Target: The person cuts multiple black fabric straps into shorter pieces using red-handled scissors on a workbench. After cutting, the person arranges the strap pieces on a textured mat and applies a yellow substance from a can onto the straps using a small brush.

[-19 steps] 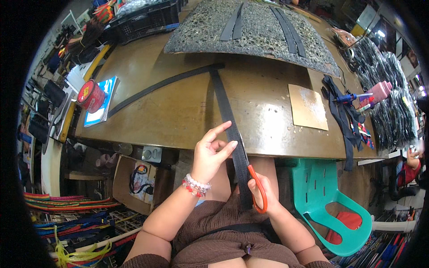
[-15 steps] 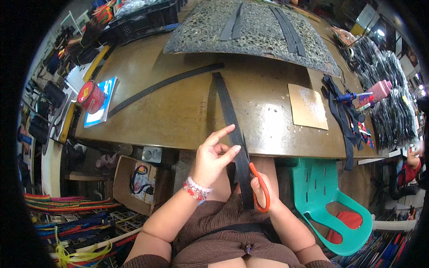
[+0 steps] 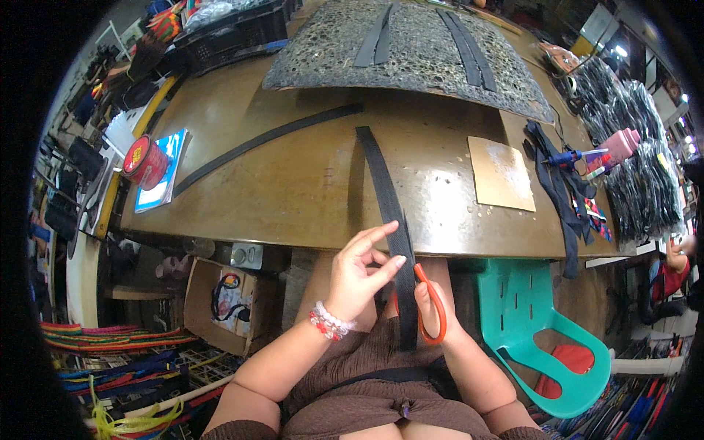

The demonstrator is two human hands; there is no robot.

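- Thumb and first finger of the left hand (image 3: 359, 282) lie on the front of a black strap (image 3: 381, 180) and hold it, with the other fingertips hidden behind; how tight the pinch is, I cannot tell.
- The right hand (image 3: 440, 302) is wrapped round the orange handle of the scissors (image 3: 443, 318). Their blades point up, close by the strap's right edge. They are mostly hidden, so I cannot tell if they are apart.
- The black strap runs from over the lap up past the table's near edge. Its top end is above the table; I cannot tell if it touches.
- A big, shiny brown table (image 3: 293, 191) fills the middle.
- A speckled gray board (image 3: 315, 59) lies at the far side, with dark strips (image 3: 385, 40) in two pairs on it.
- A green chair (image 3: 513, 315) is on the right, by the near edge.
- A black crate (image 3: 235, 37) sits at the far left.
- A cardboard box (image 3: 204, 301) is low on the left.
- A long dark band (image 3: 271, 139) lies slanted across the table.
- A tan card (image 3: 502, 174) lies flat on the right.
- A blue and white booklet (image 3: 152, 199) is at the left.
- A pink bottle (image 3: 623, 144) is at the right end.
- A red tub (image 3: 150, 170) covers part of the booklet.
- Bead bracelets (image 3: 331, 321) circle the left wrist.
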